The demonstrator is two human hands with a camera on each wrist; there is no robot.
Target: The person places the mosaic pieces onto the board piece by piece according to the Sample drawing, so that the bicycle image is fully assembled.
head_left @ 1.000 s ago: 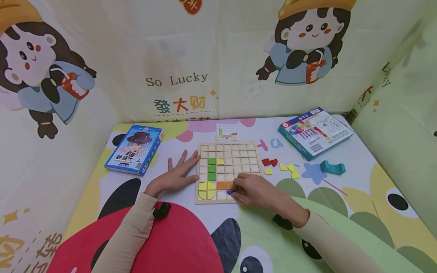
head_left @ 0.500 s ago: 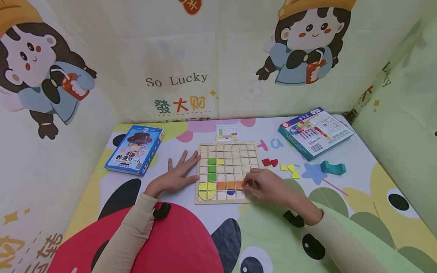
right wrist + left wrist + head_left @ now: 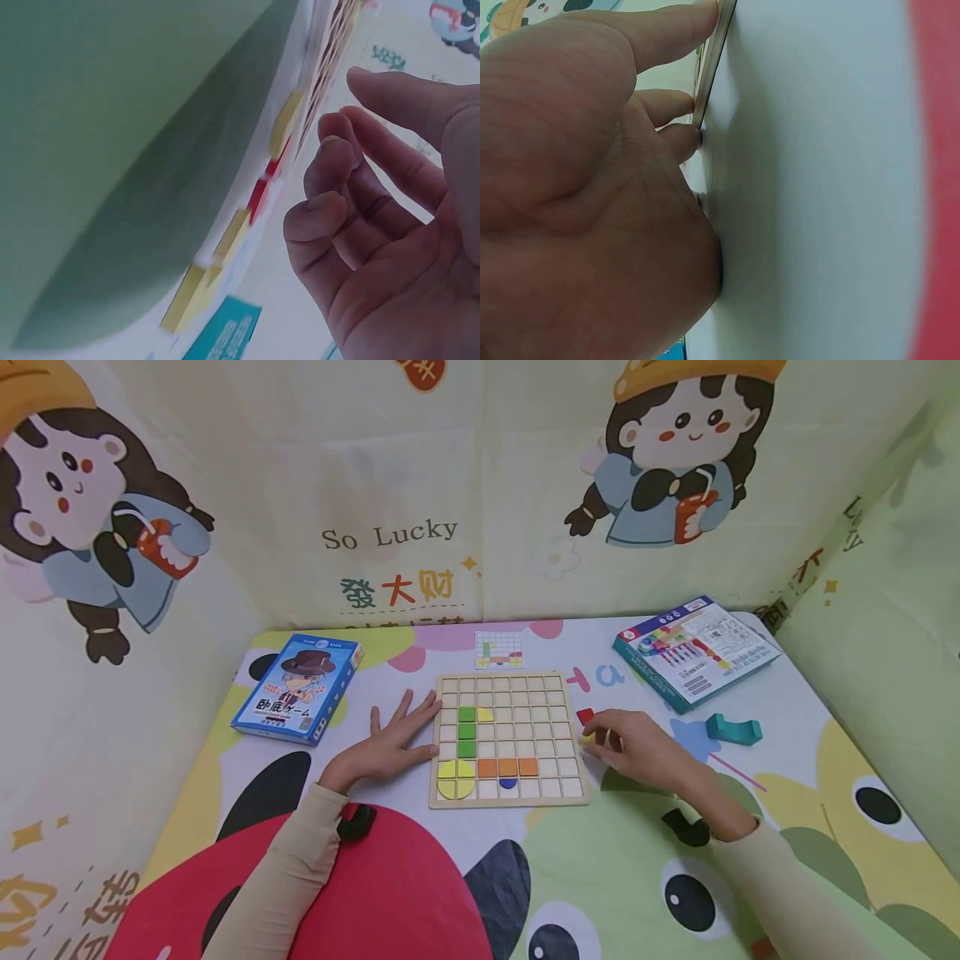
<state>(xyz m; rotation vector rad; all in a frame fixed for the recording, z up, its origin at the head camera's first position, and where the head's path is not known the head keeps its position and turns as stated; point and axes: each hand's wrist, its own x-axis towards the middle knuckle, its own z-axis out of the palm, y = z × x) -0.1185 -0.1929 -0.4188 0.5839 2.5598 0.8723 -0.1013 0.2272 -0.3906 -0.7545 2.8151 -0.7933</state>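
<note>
A wooden grid board (image 3: pixel 522 694) lies between the hands, presumably for easy reach. The left hand (image 3: pixel 386 746), fingers spread, touches its left edge, apparently steadying it. The right hand (image 3: pixel 637 747), loosely curved and empty, hovers near a yellow piece (image 3: pixel 285 124) at right.

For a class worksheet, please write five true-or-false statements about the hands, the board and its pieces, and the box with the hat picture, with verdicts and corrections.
1. The left hand touches the left edge of the wooden board. True.
2. The right hand is pinching the blue half-circle. False: the right hand pinches nothing; the half-circle lies on the board.
3. Three green squares sit in one column. True.
4. The orange squares are in the board's far row. False: they are in the second row from the near edge.
5. The blue box lies to the left of the board. True.
</note>
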